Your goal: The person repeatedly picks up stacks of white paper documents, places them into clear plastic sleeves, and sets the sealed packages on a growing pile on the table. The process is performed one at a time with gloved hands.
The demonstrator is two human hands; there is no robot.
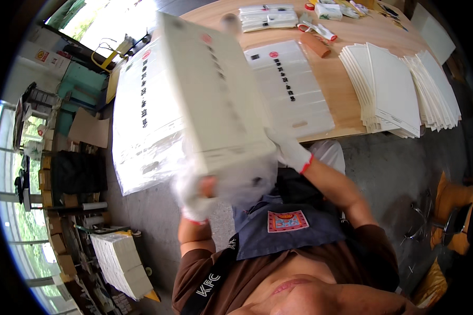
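A clear plastic bag (pixel 218 100) with a thick white stack of sheets inside stands tilted up in front of me, blurred by motion. My left hand (pixel 192 194), in a white glove with a red cuff, is closed on its lower left corner; a bare fingertip seems to show. My right hand (pixel 291 149), gloved the same way, grips its lower right edge, with some of the fingers hidden behind the bag. Loose plastic bunches at the bag's bottom. Behind it, a flat printed plastic bag (pixel 289 89) with a handle slot lies on the table.
To the left lie more printed plastic bags (pixel 142 115), overhanging the wooden table (pixel 341 113). White sheet stacks (pixel 386 86) are fanned out at right. Folded plastic bundles (pixel 268 18), a glove (pixel 318 29) and an orange-brown block (pixel 315 44) sit farther back. A chair (pixel 452 215) stands right.
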